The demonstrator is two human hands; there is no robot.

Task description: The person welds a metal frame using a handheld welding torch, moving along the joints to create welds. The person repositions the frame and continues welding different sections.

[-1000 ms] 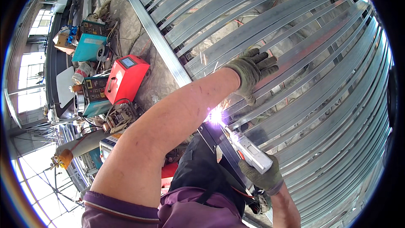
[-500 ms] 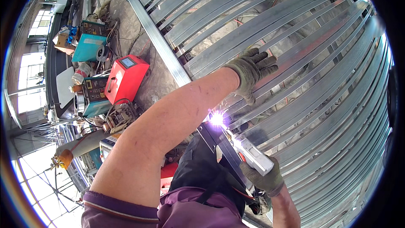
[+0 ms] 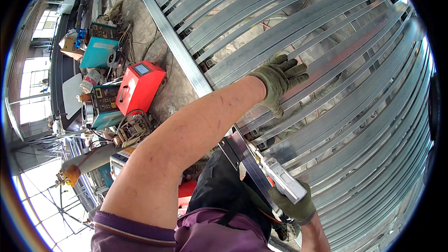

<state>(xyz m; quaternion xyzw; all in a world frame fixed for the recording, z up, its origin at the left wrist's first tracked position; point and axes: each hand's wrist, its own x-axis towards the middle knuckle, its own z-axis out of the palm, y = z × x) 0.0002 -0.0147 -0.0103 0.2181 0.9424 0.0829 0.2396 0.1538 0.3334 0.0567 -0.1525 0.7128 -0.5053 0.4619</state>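
Of our two gloved hands, the left hand (image 3: 278,80) is spread over slats (image 3: 280,30) too many to count; the right hand (image 3: 296,204) clasps one torch (image 3: 283,178), its tip near one rail (image 3: 186,69).

Person's L hand (image 3: 280,81) & R hand (image 3: 295,205), from where I'm stood: both in olive-green fabric work gloves (image 3: 274,88), cuffs ending approx. at wrist. Purple short-slv. shirt (image 3: 219,235); L sleeve (image 3: 133,226) has darker hem band w/ thin pale & orange-ish stripes. L forearm (image 3: 210,116) bare, few sm. smudges. Trousers (image 3: 212,177) blk.
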